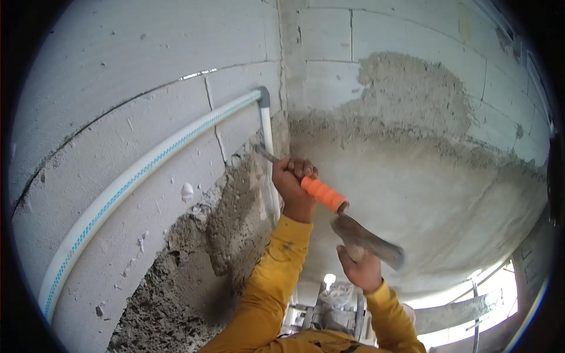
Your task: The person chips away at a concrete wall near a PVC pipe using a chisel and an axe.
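My left hand (298,185) is wrapped round a chisel with a ribbed orange grip (322,194). The chisel's metal tip reaches up and left to the wall, beside the vertical run of a white pipe (266,132). In my right hand (362,270) is a hammer (368,240), held by its handle, most of which is hidden by the fingers. The hammer's head, slightly blurred, lies close to the butt end of the chisel. Both forearms are in yellow sleeves.
A white pipe with a blue stripe (159,156) runs along the left block wall to a grey elbow (263,96). Broken, rough masonry (194,276) lies below it. The right wall (376,170) is partly plastered. Bright openings and a pole (475,312) show at lower right.
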`<move>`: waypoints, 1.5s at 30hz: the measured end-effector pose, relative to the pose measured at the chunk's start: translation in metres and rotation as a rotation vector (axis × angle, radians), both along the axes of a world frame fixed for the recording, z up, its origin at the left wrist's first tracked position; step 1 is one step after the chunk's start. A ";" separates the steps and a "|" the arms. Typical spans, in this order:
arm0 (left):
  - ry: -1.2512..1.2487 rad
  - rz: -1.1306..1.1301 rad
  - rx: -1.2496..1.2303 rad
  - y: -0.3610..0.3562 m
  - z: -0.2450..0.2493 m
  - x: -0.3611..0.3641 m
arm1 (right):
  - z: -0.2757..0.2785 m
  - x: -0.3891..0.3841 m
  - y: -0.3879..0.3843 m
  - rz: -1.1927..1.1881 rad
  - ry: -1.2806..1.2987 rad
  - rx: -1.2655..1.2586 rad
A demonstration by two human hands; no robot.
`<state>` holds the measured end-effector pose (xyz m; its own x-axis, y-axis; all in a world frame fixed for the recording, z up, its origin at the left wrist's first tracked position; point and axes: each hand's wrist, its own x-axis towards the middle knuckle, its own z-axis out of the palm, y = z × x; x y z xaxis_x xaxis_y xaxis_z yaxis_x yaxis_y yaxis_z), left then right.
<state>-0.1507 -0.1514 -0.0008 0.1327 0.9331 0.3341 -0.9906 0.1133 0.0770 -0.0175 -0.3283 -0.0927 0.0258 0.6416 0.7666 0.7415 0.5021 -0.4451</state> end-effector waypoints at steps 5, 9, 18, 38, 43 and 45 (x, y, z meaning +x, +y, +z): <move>-0.016 -0.031 -0.006 0.000 0.001 -0.006 | 0.036 -0.017 -0.038 0.357 0.753 0.345; 0.078 -0.031 0.022 0.010 -0.010 -0.015 | -0.001 -0.011 0.004 -0.055 0.071 -0.329; 0.050 -0.219 0.043 0.012 -0.030 -0.036 | 0.034 0.002 -0.045 0.115 0.465 0.182; 0.298 -0.007 -0.026 -0.020 0.042 -0.009 | 0.010 0.007 -0.041 0.031 0.357 -0.038; 0.677 0.290 0.037 -0.065 0.010 -0.028 | 0.006 0.026 -0.030 0.164 0.720 -0.232; 0.832 0.517 0.091 -0.083 -0.006 -0.037 | -0.002 0.034 -0.014 0.160 0.739 -0.159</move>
